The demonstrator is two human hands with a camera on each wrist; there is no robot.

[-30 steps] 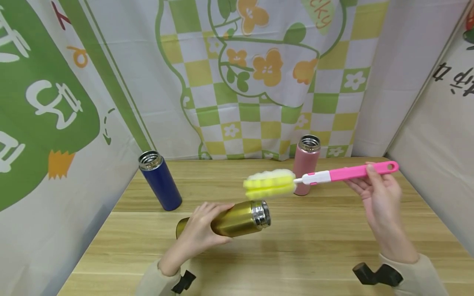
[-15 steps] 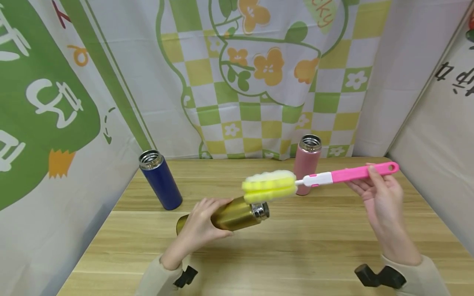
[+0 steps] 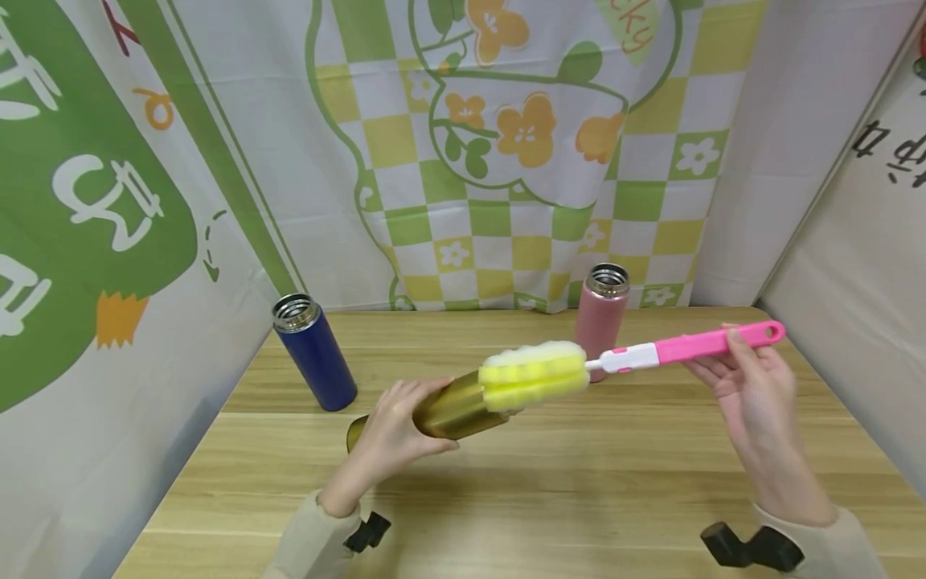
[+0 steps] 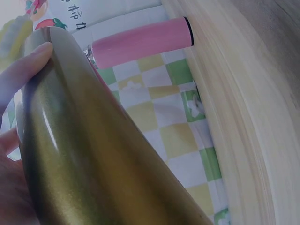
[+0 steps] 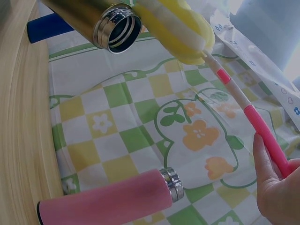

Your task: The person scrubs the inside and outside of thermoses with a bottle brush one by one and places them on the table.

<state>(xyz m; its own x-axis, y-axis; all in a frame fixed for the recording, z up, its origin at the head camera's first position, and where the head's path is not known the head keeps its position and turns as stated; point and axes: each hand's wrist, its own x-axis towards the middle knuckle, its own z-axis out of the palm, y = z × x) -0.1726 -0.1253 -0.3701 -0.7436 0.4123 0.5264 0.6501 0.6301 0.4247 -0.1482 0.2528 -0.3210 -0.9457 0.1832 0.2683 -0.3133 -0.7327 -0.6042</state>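
My left hand (image 3: 394,430) grips a gold thermos bottle (image 3: 456,412) round its body, tilted with its mouth toward the right. In the right wrist view the open steel mouth of the gold thermos (image 5: 101,28) shows. My right hand (image 3: 760,394) holds a bottle brush (image 3: 694,346) by its pink handle. The yellow and white sponge head (image 3: 535,376) is in front of the bottle's mouth in the head view and hides it. Seen from the right wrist, the sponge lies beside the mouth, outside the bottle.
A blue thermos bottle (image 3: 316,354) without a lid stands at the left of the wooden table (image 3: 579,498). Behind the brush stands a lidless pink thermos bottle (image 3: 599,314). A patterned curtain (image 3: 506,241) hangs along the table's back edge.
The bottle brush has moved slightly right and down with my right hand. The gold thermos has risen a little at its mouth end, and the sponge now covers that mouth in the head view.
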